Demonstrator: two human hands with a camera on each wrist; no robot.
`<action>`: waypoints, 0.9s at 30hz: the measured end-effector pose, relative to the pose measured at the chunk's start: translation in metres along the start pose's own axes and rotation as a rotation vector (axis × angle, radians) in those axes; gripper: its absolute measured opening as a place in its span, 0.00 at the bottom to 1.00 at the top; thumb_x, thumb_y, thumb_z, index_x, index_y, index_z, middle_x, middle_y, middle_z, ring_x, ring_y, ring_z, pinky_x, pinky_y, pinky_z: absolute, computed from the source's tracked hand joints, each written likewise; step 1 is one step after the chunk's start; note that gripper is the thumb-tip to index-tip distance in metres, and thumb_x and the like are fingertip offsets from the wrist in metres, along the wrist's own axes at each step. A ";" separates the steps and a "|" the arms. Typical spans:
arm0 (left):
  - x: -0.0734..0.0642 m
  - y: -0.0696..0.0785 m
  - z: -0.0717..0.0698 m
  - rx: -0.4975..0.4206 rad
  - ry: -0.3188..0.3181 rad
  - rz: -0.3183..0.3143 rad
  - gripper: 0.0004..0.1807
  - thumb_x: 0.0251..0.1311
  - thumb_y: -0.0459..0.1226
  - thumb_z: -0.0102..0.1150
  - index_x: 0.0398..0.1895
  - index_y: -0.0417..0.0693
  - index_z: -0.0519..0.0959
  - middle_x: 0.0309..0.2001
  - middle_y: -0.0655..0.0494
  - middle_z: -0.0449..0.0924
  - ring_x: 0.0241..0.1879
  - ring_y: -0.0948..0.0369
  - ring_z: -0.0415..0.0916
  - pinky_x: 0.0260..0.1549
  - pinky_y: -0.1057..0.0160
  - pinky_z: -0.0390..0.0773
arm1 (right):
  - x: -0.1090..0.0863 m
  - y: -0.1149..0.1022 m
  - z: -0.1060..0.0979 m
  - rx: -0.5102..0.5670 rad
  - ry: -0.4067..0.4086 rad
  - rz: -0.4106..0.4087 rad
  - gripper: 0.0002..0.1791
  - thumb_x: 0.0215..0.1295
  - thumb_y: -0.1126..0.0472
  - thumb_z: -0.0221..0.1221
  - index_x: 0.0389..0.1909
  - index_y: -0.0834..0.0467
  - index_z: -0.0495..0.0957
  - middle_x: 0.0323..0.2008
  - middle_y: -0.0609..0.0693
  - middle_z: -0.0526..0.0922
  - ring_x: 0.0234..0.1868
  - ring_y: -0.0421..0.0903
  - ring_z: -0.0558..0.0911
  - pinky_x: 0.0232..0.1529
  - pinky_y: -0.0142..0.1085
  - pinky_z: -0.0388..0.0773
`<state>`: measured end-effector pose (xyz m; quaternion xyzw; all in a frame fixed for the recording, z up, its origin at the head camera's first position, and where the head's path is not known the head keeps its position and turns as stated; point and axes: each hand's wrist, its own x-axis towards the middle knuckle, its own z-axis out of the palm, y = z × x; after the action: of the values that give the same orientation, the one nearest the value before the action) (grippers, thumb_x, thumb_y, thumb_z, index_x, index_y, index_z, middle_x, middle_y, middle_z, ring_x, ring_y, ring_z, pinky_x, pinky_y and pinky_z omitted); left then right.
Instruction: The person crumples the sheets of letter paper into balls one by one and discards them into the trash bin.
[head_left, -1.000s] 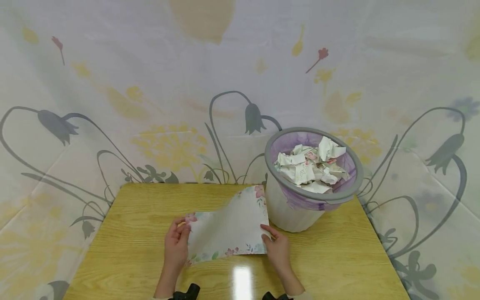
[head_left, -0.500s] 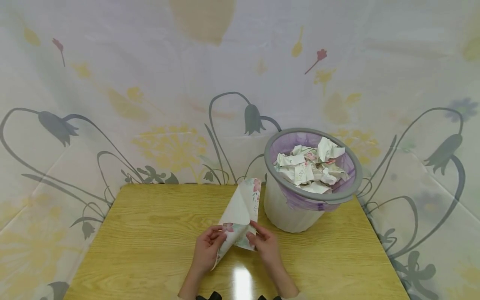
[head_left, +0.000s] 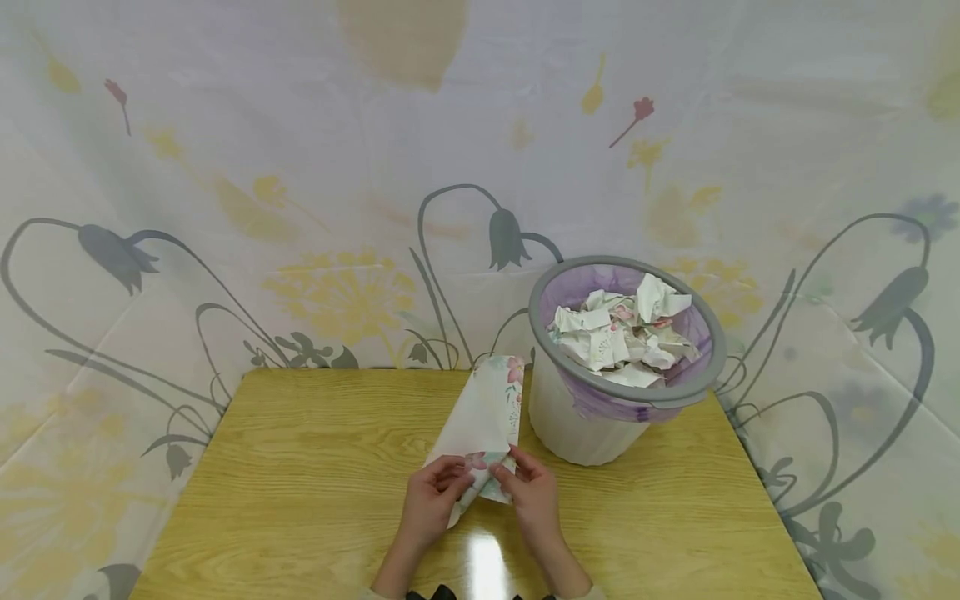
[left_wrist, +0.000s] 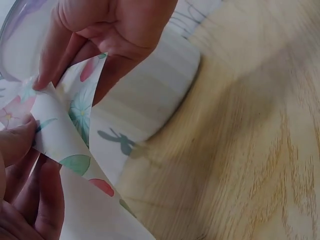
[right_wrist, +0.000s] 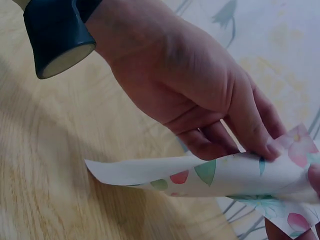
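Note:
A sheet of white paper (head_left: 480,412) with a printed flower border is doubled over on itself between my two hands, above the table. My left hand (head_left: 435,500) pinches the folded-over corner between thumb and fingers. Close beside it, my right hand (head_left: 531,498) pinches the paper's right side near the same corner. In the left wrist view the paper's edge (left_wrist: 62,132) curls into a loose roll between the hands. The right wrist view shows the left hand (right_wrist: 200,95) on the rolled paper (right_wrist: 195,175), with only parts of the right hand at the right edge.
Just right of the paper stands a white bin (head_left: 573,429) with a grey rim and a purple liner (head_left: 562,292). Torn, crumpled paper pieces (head_left: 622,337) fill it near the top. The wooden table (head_left: 300,467) backs onto a flower-printed cloth (head_left: 360,167).
The sheet was spread between my hands and is now folded over. My left hand has moved right, bringing its corner close to my right hand, which shifted slightly left.

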<state>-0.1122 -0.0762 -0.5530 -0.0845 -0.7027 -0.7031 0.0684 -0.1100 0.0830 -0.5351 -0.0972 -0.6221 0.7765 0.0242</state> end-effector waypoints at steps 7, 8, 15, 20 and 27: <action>0.001 -0.001 0.000 0.113 0.026 0.123 0.06 0.54 0.30 0.72 0.35 0.43 0.85 0.30 0.51 0.86 0.26 0.63 0.81 0.26 0.66 0.82 | -0.002 0.000 0.001 0.040 0.037 -0.007 0.16 0.59 0.74 0.66 0.47 0.77 0.78 0.43 0.55 0.85 0.25 0.37 0.79 0.27 0.26 0.76; 0.002 -0.001 0.000 0.133 0.030 0.158 0.06 0.53 0.29 0.73 0.34 0.44 0.85 0.30 0.53 0.86 0.26 0.63 0.81 0.25 0.66 0.81 | -0.002 0.000 0.001 0.035 0.040 -0.012 0.15 0.59 0.74 0.66 0.46 0.78 0.78 0.42 0.54 0.85 0.25 0.37 0.79 0.27 0.26 0.76; 0.004 -0.002 -0.004 0.504 0.160 0.410 0.27 0.38 0.41 0.82 0.45 0.49 0.83 0.54 0.47 0.76 0.50 0.50 0.69 0.47 0.53 0.71 | -0.003 0.000 -0.001 0.035 0.040 -0.022 0.15 0.60 0.75 0.64 0.48 0.78 0.77 0.45 0.60 0.85 0.25 0.37 0.80 0.26 0.26 0.76; 0.007 0.001 -0.009 0.614 0.132 0.302 0.55 0.32 0.48 0.84 0.70 0.45 0.69 0.70 0.40 0.64 0.63 0.40 0.61 0.55 0.38 0.67 | -0.005 -0.002 -0.001 0.060 0.026 -0.030 0.20 0.59 0.77 0.64 0.52 0.76 0.76 0.44 0.61 0.85 0.28 0.38 0.81 0.26 0.25 0.75; 0.005 0.004 -0.007 0.510 -0.006 0.298 0.43 0.44 0.38 0.80 0.68 0.46 0.73 0.63 0.45 0.75 0.57 0.45 0.75 0.49 0.45 0.79 | -0.002 0.001 0.000 0.057 0.025 -0.073 0.30 0.58 0.78 0.65 0.58 0.70 0.62 0.42 0.63 0.84 0.30 0.42 0.84 0.25 0.28 0.76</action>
<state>-0.1164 -0.0832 -0.5481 -0.1690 -0.8367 -0.4859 0.1876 -0.1074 0.0826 -0.5360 -0.0835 -0.6026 0.7911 0.0629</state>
